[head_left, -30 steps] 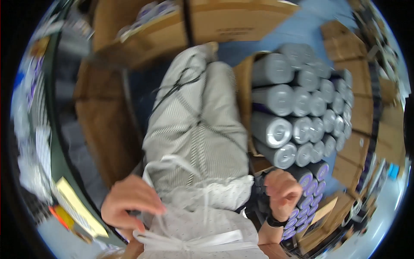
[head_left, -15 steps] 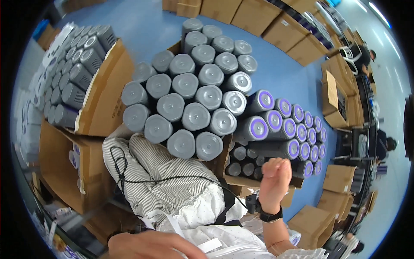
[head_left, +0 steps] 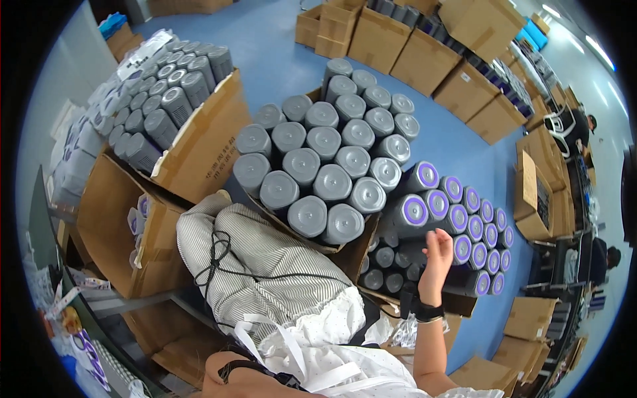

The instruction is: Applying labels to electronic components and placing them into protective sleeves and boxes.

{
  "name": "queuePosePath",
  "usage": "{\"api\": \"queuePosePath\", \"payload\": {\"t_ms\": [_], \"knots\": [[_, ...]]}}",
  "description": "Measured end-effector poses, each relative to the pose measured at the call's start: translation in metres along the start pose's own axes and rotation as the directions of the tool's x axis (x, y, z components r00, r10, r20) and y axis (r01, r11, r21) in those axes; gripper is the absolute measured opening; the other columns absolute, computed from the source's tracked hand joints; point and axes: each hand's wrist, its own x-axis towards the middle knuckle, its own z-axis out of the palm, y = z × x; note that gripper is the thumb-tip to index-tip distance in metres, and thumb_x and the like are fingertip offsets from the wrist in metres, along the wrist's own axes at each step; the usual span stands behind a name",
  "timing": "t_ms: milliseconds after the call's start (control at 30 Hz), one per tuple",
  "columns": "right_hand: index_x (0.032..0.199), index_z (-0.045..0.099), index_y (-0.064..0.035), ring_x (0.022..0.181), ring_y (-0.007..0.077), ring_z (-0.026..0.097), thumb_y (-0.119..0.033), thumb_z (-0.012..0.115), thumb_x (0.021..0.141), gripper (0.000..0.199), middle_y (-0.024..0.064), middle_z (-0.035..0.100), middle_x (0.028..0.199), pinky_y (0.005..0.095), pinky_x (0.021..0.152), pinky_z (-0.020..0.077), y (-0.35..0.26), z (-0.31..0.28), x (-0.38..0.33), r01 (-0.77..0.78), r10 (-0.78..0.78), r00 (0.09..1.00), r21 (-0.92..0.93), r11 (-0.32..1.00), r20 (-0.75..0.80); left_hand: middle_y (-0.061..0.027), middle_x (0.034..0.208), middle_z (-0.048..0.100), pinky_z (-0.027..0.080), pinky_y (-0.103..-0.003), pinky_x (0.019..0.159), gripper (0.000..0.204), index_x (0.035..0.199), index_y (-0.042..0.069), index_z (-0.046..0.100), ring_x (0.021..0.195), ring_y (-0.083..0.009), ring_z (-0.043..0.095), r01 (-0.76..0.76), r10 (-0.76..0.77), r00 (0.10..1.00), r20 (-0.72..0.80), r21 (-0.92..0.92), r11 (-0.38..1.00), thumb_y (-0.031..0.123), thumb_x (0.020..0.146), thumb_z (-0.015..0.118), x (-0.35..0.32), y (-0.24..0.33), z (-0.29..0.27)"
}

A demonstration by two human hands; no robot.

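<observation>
My right hand [head_left: 436, 260], a dark band on its wrist, hovers by a carton of grey cylinders with purple-ringed ends [head_left: 462, 250]. Its fingers are loosely bent and apart, and nothing shows in them; whether they touch a cylinder is unclear. Of my left arm, only a wrist [head_left: 229, 368] with a black strap shows at the lower edge; its fingers are hidden. In front of my knees stands a carton packed with upright plain grey cylinders [head_left: 323, 142]. Darker round ends [head_left: 383, 257] show lower in the right carton, beside my right wrist.
At left, a tilted carton [head_left: 206, 142] adjoins stacked grey cylinders [head_left: 159, 126]. An open carton [head_left: 113, 225] below holds purple-and-white pieces. More cartons [head_left: 424, 60] line the far side of the blue floor [head_left: 279, 60]. People [head_left: 580, 129] are at the far right.
The view has shifted, so the cartons appear lower and farther right. My right hand has loosened its fingers and is nearer the purple-ringed cylinders. My left fingers have gone out of sight.
</observation>
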Motion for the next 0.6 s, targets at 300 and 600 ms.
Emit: {"api": "queuePosePath", "payload": {"t_ms": [300,600], "knots": [[0.143,0.035,-0.0074,0.14,0.0459,0.018,-0.013,0.086,0.057,0.101,0.0213,0.022,0.154,0.0506,0.112,0.0211,0.041,0.042,0.015,0.567,-0.313,0.815,-0.781,0.261,0.487,-0.0069,0.092,0.063,0.047,-0.03,0.07,0.019,0.099,0.006,0.062,0.081,-0.0199,0.061,-0.659,0.613,0.712,0.342,0.625,0.418,0.024,0.093,0.058,-0.049,0.002,0.006],[0.123,0.054,0.0029,0.117,0.039,0.047,-0.017,0.089,0.058,0.076,0.0237,0.051,0.123,0.0482,0.102,0.036,0.023,0.013,0.018,0.756,-0.468,0.654,-0.498,0.425,0.594,-0.0101,0.082,0.065,0.046,-0.032,0.067,0.017,0.085,0.001,0.063,0.074,-0.0244,0.06,-0.161,0.757,0.651,0.055,0.985,0.067,0.018,0.088,0.063,-0.094,-0.009,0.045]]}}
